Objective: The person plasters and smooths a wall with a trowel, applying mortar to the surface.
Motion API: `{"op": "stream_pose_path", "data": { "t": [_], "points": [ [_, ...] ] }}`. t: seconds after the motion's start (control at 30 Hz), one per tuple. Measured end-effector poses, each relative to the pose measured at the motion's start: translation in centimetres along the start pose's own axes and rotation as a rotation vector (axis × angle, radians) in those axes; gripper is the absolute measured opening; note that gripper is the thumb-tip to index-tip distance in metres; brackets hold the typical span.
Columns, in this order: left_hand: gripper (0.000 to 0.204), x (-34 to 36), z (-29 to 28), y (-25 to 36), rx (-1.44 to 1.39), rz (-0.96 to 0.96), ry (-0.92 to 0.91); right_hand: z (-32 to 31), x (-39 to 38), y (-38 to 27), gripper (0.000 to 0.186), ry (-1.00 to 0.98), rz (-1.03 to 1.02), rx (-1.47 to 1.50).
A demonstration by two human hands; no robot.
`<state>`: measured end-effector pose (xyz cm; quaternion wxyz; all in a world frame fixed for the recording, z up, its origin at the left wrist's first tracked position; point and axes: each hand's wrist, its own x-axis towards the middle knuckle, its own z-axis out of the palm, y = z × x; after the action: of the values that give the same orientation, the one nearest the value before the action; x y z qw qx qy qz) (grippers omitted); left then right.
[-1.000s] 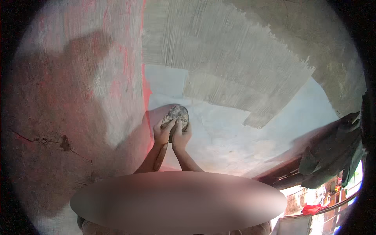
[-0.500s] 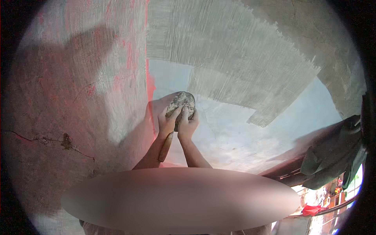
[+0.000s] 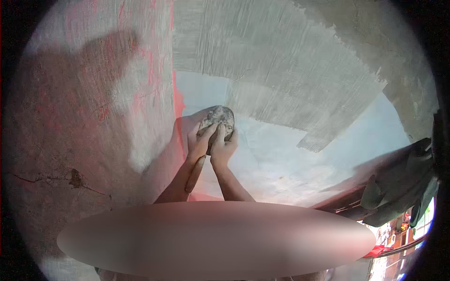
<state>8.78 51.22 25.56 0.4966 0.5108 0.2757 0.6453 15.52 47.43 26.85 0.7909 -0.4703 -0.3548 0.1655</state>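
In the middle of the head view my two hands are close together against a rounded, dark grey thing with pale crusty smears. My left hand grips its left side, thumb pressed on its face. On the right side, my right hand holds it with the thumb beside the other. A long brown handle slants down from under my left hand along the forearm. Whether it joins the rounded thing, I cannot tell.
Behind my hands is a pale blue wall with brushed grey patches. A red-streaked wall meets it at left, bearing a crack and shadows. Dark cloth hangs at right. A blurred oval hides the lower middle.
Both hands and the rounded thing have shifted very slightly up and left. The grip stays the same, and the handle has moved a little left with them.
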Motion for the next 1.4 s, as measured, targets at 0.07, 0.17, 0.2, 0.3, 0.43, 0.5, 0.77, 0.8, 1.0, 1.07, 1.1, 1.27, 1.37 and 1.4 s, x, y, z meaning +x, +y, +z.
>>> {"op": "stream_pose_path", "data": {
  "t": [0.07,0.17,0.2,0.3,0.43,0.5,0.77,0.8,1.0,1.07,1.1,1.27,1.37,1.4],
  "points": [
    [0.026,0.1,0.1,0.1,-0.008,-0.009,-0.021,0.0,0.1,-0.2,0.022,0.0,0.007,-0.013],
    [0.026,0.1,0.2,0.4,-0.019,0.035,-0.007,0.1,0.1,-0.4,0.022,0.024,-0.025,-0.056],
    [0.026,0.2,0.2,0.5,-0.055,0.008,-0.018,0.1,0.1,-0.4,0.022,0.012,-0.017,-0.033],
    [0.026,0.2,0.1,1.0,0.001,0.067,-0.055,0.3,-0.1,-0.5,0.022,0.012,-0.022,-0.03],
    [0.026,0.5,0.0,2.0,0.006,0.05,-0.067,0.6,-0.2,-0.6,0.022,0.031,0.008,0.015],
    [0.028,0.7,0.0,2.4,0.024,-0.057,-0.064,0.7,-0.1,-0.6,0.022,0.037,0.001,0.023],
    [0.031,1.0,-0.2,2.3,0.082,0.048,-0.062,0.6,0.0,-0.5,0.022,0.008,-0.084,0.049],
    [0.031,1.2,-0.1,2.2,0.101,0.013,-0.074,0.6,0.2,-0.6,0.022,0.037,-0.036,0.034],
    [0.029,2.4,0.1,1.9,0.057,0.131,-0.079,1.6,1.4,-1.0,0.023,0.056,-0.151,-0.01],
    [0.028,2.9,0.3,2.3,0.143,0.078,-0.07,1.7,1.8,-1.1,0.022,0.058,-0.118,-0.068],
    [0.028,3.2,0.4,2.7,0.132,0.148,-0.057,1.6,1.8,-1.2,0.025,0.053,-0.099,-0.047],
    [0.029,3.7,0.7,4.0,0.209,0.344,-0.035,1.6,1.6,-1.8,0.027,0.024,-0.087,-0.007],
    [0.028,3.7,1.0,4.5,0.172,0.066,-0.048,2.0,1.7,-2.6,0.027,0.025,-0.117,-0.001],
    [0.028,3.5,1.0,4.6,0.187,-0.003,-0.002,2.2,1.8,-2.8,0.027,0.02,-0.124,-0.001]
  ]
}}
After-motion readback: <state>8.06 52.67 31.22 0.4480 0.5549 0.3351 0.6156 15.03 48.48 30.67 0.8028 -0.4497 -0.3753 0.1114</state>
